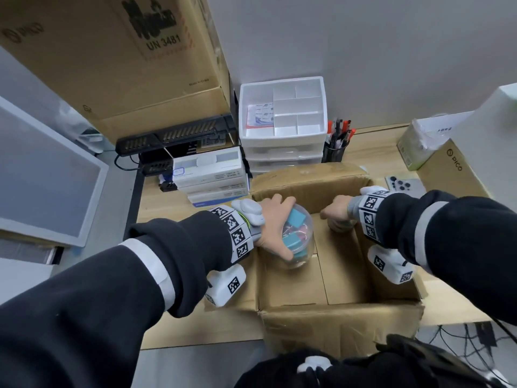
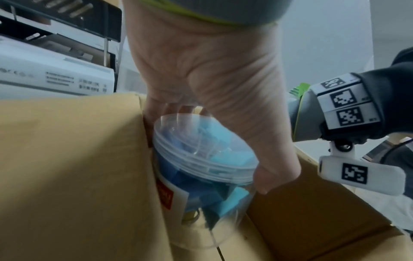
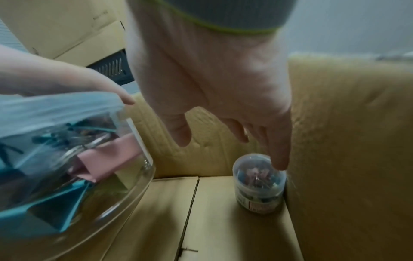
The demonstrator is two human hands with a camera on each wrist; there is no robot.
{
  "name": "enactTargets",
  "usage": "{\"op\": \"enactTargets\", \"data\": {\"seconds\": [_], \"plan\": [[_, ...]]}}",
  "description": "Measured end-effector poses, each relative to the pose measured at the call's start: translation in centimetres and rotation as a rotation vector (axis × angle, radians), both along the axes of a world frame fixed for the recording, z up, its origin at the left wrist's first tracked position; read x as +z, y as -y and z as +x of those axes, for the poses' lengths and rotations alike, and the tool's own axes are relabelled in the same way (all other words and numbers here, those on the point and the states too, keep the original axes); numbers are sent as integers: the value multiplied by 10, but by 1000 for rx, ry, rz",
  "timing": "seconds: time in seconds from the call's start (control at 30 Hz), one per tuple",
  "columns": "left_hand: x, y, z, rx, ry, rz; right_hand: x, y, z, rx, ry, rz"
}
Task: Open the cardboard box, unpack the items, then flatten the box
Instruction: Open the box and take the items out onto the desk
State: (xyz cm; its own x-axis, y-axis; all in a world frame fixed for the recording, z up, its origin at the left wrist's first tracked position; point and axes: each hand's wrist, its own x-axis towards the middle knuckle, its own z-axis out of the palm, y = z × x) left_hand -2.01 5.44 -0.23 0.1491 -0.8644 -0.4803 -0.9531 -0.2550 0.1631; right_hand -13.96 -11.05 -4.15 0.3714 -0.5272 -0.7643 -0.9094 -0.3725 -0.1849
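Cardboard box (image 1: pixel 340 326) on wooden desk (image 1: pixel 375 141)

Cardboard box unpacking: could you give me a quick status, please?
Left hand grips large clip jar. Right hand open, reaching small jar in cardboard box corner. Nothing in the way.

You had soft, even room light in the head view, with strong bending at the edges. The cardboard box (image 1: pixel 340 278) floor lay in mild shadow. Both wrist views were dimmer and grainy. The clear jar (image 3: pixel 67 159) close to the right wrist lens was smeared by blur and showed pale glare.
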Motion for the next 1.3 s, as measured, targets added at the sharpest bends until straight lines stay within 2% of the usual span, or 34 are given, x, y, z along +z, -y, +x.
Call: {"op": "enactTargets", "data": {"seconds": [0.13,0.3,0.4,0.5,0.63,0.7,0.77,0.87,0.97,1.1,1.2,1.3], "plan": [[-11,-4,-2,42,-24,12,-24,-7,7,7,-55,-13],[-19,-4,-3,22,-8,30,-44,-3,9,115,-119,-141],[-24,-4,-1,28,-17,32,-55,2,11,182,-82,-202],[-25,-2,-1,31,-33,17,-65,2,12,182,-203,-319],[-20,3,1,11,-52,-13,-85,-5,12,64,-143,-303],[-14,8,-1,-9,-55,-26,-82,-7,3,87,-68,-258],[-6,14,-1,-22,-56,-38,-72,-3,-2,163,-20,-173],[9,21,3,-43,-42,-60,-47,1,3,258,-53,-74],[26,27,13,-49,-16,-81,-11,7,15,352,-230,87],[63,29,32,-37,11,-130,53,18,33,457,-334,107],[98,23,58,-26,60,-181,99,28,57,448,-321,148],[128,9,89,12,87,-166,139,25,81,392,-221,202]]}}
